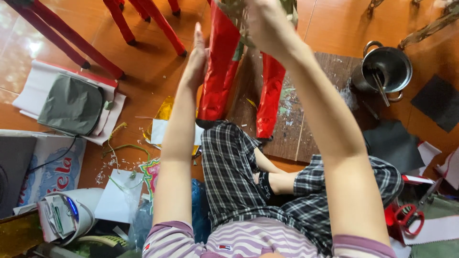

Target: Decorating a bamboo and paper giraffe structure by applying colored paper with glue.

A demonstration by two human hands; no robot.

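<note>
Left hand (195, 59) flat, fingers straight and open, pressed against the red paper-wrapped leg (217, 67) standing on the wooden board (330, 95). Right hand (265, 24) up at the figure's top, grip unclear. Metal pot (394, 67) sits well right.

1. We sit on the floor (153, 71), knees bent, a board (296, 124) lying ahead of us.
2. Two paper-wrapped legs (217, 67) stand on the board's near edge, just before our knees.
3. Our left hand (196, 59) rests against the left leg; our right hand (267, 24) is above both.
4. A pot (385, 69) sits right of the board.
5. Scissors (406, 217) lie at our right; folded sheets (71, 102) lie far left.
</note>
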